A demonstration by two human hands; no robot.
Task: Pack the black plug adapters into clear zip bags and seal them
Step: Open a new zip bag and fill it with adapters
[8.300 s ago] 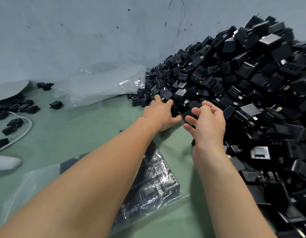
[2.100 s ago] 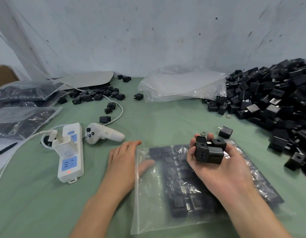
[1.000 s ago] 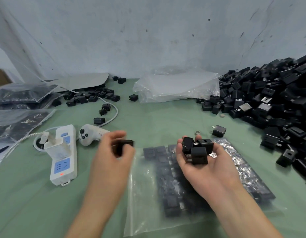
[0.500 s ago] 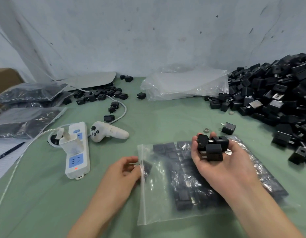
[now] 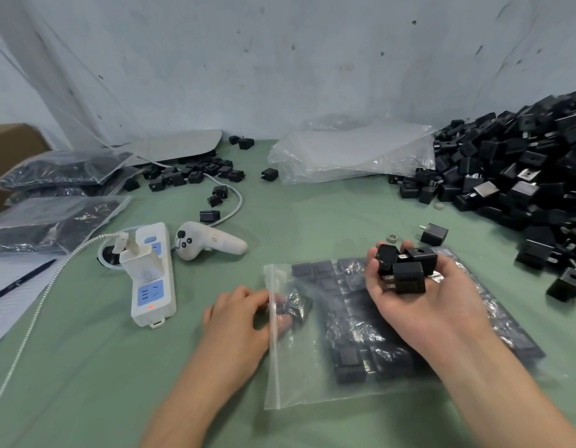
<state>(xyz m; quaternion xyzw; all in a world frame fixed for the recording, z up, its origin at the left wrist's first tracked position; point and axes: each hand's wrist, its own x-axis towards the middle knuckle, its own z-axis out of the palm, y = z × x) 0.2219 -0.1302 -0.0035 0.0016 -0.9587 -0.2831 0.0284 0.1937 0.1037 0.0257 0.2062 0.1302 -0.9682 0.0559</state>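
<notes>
Checker: Progress on the open zip bag point(image 5: 299, 383)?

Packer: Partly filled. Packed with flat rows of black plug adapters point(image 5: 351, 363) toward the closed right end, with bare clear plastic near the mouth. Lying flat on the green table point(image 5: 86, 367), zip strip point(image 5: 274, 344) not yet pressed together.

Checker: Left hand point(image 5: 235, 321)?

Packer: Reaching in through the mouth at the bag's left edge. Fingertips point(image 5: 284, 320) inside the plastic, pinching a single adapter point(image 5: 296, 307), short of the rows.

Checker: Right hand point(image 5: 419, 295)?

Packer: Held palm up over the bag, cupped round three adapters point(image 5: 406, 270) with prongs showing. Not touching the plastic, as far as can be told.

Checker: Anything finished?

Packer: Looks so. Several filled bags point(image 5: 57, 171) stacked at the table's left edge, in front of a cardboard box point(image 5: 12, 140). Cannot tell whether sealed.

Checker: Left to do?

Packer: Plenty, by the look of it. Big heap of loose adapters point(image 5: 522, 176) on the right against the wall, well apart from the filled bags. Smaller scatter point(image 5: 196, 174) behind the power strip point(image 5: 152, 286) and white controller point(image 5: 212, 243). One lone adapter point(image 5: 435, 235) just beyond the bag, beside a small ring point(image 5: 392, 238). Stack of empty clear bags point(image 5: 354, 153) waiting at the back, between scatter and heap.

Checker: For this bag?

Packer: Probably seat the pinched one against the rows, feed in the three from the palm, top up the empty stretch, then run the strip shut. Early in the whole job, judging by that heap.
</notes>
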